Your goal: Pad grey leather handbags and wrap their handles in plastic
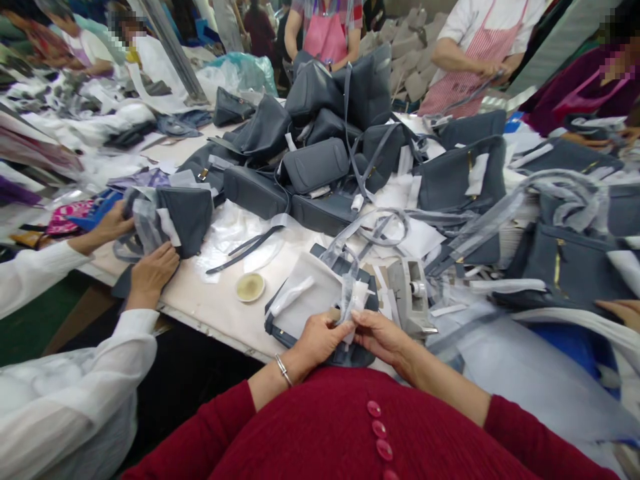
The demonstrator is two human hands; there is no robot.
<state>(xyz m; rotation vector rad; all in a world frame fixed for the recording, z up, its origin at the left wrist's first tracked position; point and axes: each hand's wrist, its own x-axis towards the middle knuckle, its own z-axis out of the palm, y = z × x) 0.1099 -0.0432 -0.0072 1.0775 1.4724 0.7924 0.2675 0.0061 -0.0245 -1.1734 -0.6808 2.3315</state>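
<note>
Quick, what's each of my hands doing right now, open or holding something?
Left hand: closed, pinching the plastic-wrapped strap.
Right hand: closed, pinching the white wrapping at that strap; fingertips partly hidden.

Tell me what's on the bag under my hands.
White wrapping and clear plastic, gripped by your left hand and right hand. The bag directly beneath them is covered.

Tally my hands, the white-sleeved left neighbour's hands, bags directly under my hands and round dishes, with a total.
Your left hand and right hand: 2
Neighbour's hands: 2
Bag: 1
Round dish: 1
Total: 6
</note>
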